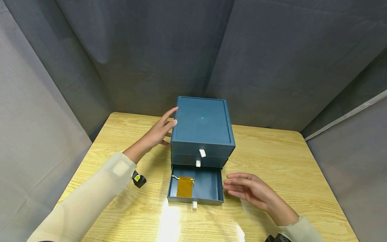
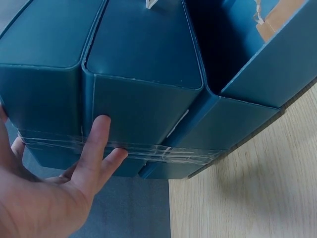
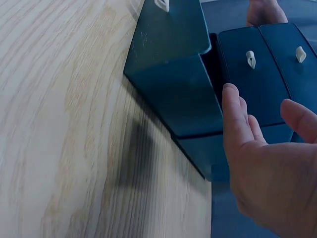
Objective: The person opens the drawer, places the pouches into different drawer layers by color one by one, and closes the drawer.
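Note:
A blue three-drawer box (image 1: 202, 125) stands at the table's middle back. Its bottom drawer (image 1: 208, 188) is pulled out, and a small mustard pouch (image 1: 185, 186) with a drawstring lies in the drawer's left part. My left hand (image 1: 161, 129) rests flat against the box's left side with straight fingers (image 2: 94, 144). My right hand (image 1: 246, 189) hovers with straight fingers just right of the open drawer's side wall (image 3: 183, 94), and it holds nothing. White pull tabs (image 1: 202, 153) mark the two closed drawers above.
The light wooden table (image 1: 287, 161) is walled in by grey cloth panels behind and on both sides. A small black device with a yellow mark (image 1: 138, 179) sits under my left sleeve. A bright glare lies on the wood in front of the drawer.

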